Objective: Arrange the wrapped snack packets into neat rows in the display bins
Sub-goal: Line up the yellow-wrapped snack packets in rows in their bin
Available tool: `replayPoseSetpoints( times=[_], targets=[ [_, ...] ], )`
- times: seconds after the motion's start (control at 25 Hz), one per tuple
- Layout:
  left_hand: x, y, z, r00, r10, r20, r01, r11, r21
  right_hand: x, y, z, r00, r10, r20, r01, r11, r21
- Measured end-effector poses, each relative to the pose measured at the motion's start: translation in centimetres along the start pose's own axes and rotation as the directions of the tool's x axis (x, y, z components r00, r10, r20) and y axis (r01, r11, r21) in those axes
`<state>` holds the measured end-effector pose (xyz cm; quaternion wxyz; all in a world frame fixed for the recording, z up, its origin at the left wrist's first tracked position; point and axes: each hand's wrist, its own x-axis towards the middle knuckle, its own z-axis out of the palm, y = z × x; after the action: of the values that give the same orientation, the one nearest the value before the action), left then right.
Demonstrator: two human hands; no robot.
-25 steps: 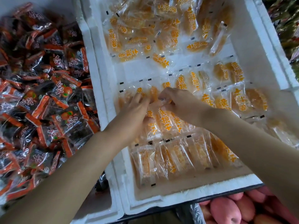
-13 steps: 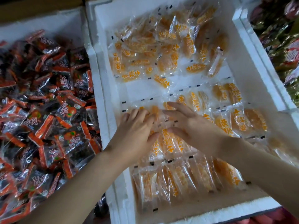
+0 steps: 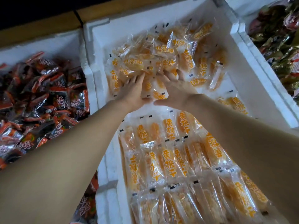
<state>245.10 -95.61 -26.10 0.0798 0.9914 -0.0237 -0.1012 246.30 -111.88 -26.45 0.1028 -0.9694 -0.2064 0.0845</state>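
Foam, white and thick-walled, formed the middle bin [image 3: 90, 65] where you worked. Your left grip [image 3: 131, 90] and right grip [image 3: 177, 90] lay side by side in the upper centre of the frame. The fingers were stretched out rather than curled, and the palms pressed a small clump of orange packets [image 3: 152, 88] between them, with your thumbs almost meeting beneath it. How many packets the clump held was hard to make out. Your fingers' tips were buried at the edge of the loose pile [image 3: 163, 50] above, so I could not tell how far under it they reached. Neat rows [image 3: 168, 160] filled the lower part of the bin, partly covered by your right forearm, blurred nearest the camera and cut off at the bottom edge. At left, red-and-black packets [image 3: 40, 97] ran out of frame. At upper right, dark foil wrappers [image 3: 281, 39] were too dim to identify.
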Motion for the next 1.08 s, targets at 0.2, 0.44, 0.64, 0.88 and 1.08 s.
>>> replayPoseSetpoints(
  times=[0.2, 0.44, 0.64, 0.88, 1.08],
  targets=[
    [-0.7, 0.6, 1.3, 0.983, 0.032, -0.179, -0.01, 0.993, 0.119, 0.0, 0.3, -0.5, 0.997, -0.002, -0.076, -0.007, 0.993, -0.119],
    [-1.5, 0.0, 0.9, 0.947, 0.065, -0.316, -0.138, 0.967, -0.216, -0.8, 1.3, -1.9, 0.972, -0.066, -0.224, 0.074, 0.997, 0.028],
    [-4.1, 1.0, -0.6, 0.883, 0.012, -0.47, -0.264, 0.839, -0.476, -2.6, 2.2, -2.7, 0.916, 0.06, -0.396, 0.059, 0.957, 0.283],
    [-7.5, 5.0, -1.2, 0.923, -0.294, -0.247, -0.133, 0.359, -0.924, -7.1, -1.9, -3.9, 0.938, 0.242, -0.248, 0.116, 0.455, 0.883],
    [-10.1, 7.1, -0.9, 0.91, -0.412, 0.048, 0.006, -0.102, -0.995, -10.8, -3.0, -2.1, 0.996, 0.02, -0.086, 0.063, 0.523, 0.85]
  ],
)
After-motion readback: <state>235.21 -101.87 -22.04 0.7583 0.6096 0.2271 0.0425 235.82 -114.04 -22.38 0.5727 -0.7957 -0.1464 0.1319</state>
